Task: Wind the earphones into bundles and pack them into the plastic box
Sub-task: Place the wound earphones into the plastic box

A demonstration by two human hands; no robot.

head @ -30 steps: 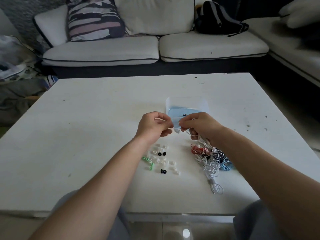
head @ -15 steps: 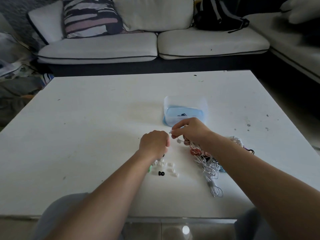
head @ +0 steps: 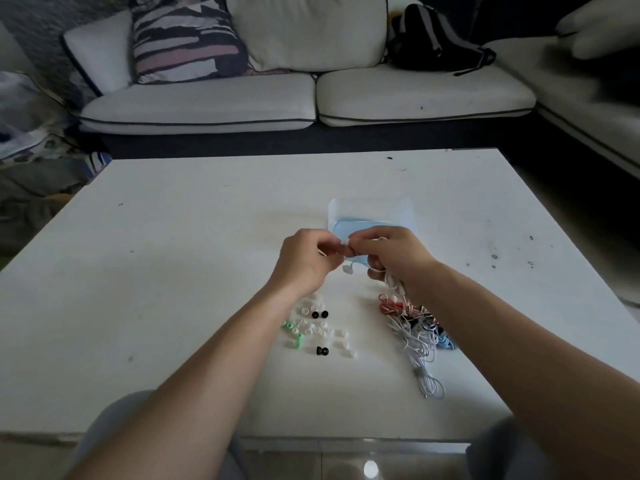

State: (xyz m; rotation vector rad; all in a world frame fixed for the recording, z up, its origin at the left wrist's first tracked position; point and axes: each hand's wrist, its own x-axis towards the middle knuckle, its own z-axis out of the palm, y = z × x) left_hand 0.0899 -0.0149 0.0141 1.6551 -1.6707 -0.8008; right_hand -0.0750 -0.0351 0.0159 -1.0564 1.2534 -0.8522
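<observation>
Over the middle of the tabletop (head: 173, 271), the left hand (head: 308, 261) and right hand (head: 394, 258) meet, both pinching a white earphone cord (head: 348, 269). The plastic box (head: 370, 211) sits just behind them. Tangled earphones (head: 415, 327) lie toward the near edge, beside loose ear tips (head: 322, 329).

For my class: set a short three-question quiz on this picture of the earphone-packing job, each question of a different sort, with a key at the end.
1. True or false: the plastic box stands on the table beyond the left hand and the right hand.
2. The loose ear tips lie: A) inside the plastic box; B) on the table, left of the earphone tangle; C) in the left hand.
3. Both hands pinch a white earphone. From which hand does its cable run down to the earphone tangle?
Key: 1 true; 2 B; 3 the right hand.
</observation>
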